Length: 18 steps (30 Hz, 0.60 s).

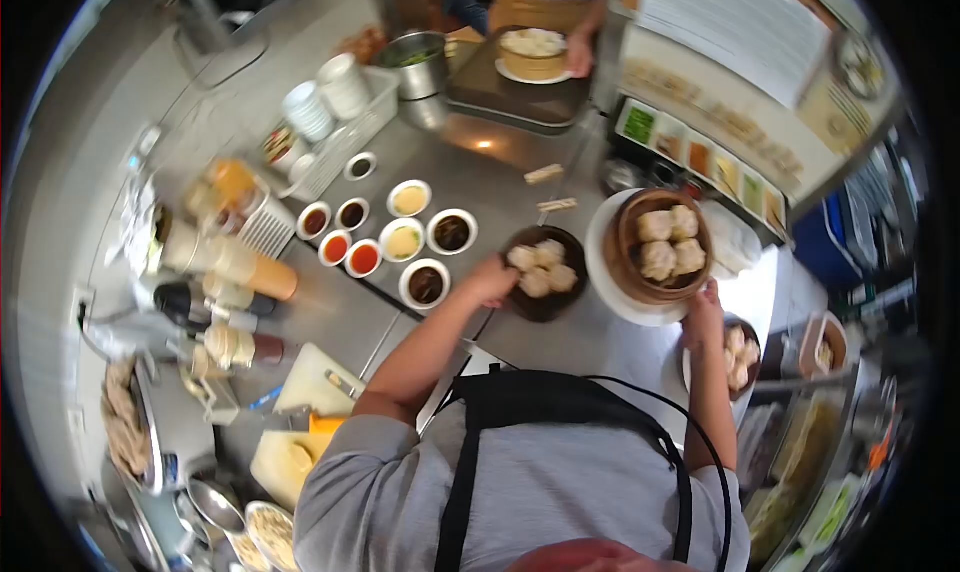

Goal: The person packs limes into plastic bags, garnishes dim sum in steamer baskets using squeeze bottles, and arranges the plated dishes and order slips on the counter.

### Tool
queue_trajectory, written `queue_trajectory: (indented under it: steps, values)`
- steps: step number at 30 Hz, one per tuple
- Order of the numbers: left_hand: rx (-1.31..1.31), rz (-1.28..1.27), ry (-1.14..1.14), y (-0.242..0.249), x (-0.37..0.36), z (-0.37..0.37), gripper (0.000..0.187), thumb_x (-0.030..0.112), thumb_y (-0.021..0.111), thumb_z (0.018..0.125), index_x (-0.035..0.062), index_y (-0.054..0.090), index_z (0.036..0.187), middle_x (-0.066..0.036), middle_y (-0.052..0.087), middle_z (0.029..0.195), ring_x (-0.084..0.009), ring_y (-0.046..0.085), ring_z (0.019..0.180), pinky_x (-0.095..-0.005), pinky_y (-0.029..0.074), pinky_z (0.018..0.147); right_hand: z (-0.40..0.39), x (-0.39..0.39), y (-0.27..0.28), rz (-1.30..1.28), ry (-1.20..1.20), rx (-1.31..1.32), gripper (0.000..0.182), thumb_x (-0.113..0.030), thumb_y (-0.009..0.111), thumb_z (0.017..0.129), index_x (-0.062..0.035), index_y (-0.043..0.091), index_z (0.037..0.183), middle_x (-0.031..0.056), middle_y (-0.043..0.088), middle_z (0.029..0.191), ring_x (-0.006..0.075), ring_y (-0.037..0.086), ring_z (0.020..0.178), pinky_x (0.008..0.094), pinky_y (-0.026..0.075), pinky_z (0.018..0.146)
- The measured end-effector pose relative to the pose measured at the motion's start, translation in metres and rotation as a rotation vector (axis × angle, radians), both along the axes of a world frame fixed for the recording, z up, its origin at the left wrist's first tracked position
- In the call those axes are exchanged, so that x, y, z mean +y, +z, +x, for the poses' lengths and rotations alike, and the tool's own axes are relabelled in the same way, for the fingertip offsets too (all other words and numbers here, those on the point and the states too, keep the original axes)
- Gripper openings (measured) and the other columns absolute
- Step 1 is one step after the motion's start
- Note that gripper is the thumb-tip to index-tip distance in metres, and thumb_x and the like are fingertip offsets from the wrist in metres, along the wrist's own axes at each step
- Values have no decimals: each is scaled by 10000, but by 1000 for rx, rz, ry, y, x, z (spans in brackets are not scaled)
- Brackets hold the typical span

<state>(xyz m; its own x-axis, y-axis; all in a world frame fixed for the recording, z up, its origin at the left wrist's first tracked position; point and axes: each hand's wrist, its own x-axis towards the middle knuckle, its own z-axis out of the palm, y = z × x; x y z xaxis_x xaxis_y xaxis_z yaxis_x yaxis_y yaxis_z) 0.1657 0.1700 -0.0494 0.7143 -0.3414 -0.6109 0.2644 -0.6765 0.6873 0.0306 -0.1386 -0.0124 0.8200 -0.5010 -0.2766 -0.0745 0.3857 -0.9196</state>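
My left hand (490,280) is closed on the edge of a dark round steamer basket (543,312) with several pale dumplings (543,266) in it. To its right, a bamboo steamer (628,277) rests on a white plate (608,297) and holds several larger dumplings (672,240). My right hand (703,317) grips the near right edge of this plate, with part of the fingers hidden. Just below my right hand, partly behind the forearm, another basket of dumplings (741,357) sits on the counter.
Several sauce cups (404,241) stand left on the steel counter (470,172). Beyond, a person's hand (580,54) touches a plated steamer (533,65) over a dark tray (480,87). Garnish containers (700,157) line the right; squeeze bottles (250,267) and cutting boards (315,387) lie left.
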Motion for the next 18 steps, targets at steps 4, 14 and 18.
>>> queue_trajectory:
  steps: [4,14,18]
  values:
    - [-278,14,39,-20,-15,-24,472,263,517,727,-32,402,1078,-124,555,601,-199,551,457,-296,439,376,72,11,12,5,214,-208,331,-3,421,749,-43,388,1076,104,506,1013,214,519,918,304,452,759]
    - [-1344,-104,1359,48,219,-21,576,54,567,677,-39,267,1159,-138,334,1081,-202,359,961,-300,311,848,225,111,-18,162,392,-159,361,26,409,706,-53,390,1058,110,489,1037,237,526,920,375,470,740]
    - [-1583,215,1506,32,300,-50,662,54,566,644,-58,215,1194,-184,307,1123,-245,336,1016,-324,261,908,256,143,-31,196,431,-137,345,28,404,709,-47,388,1046,123,485,1036,255,521,927,404,466,745]
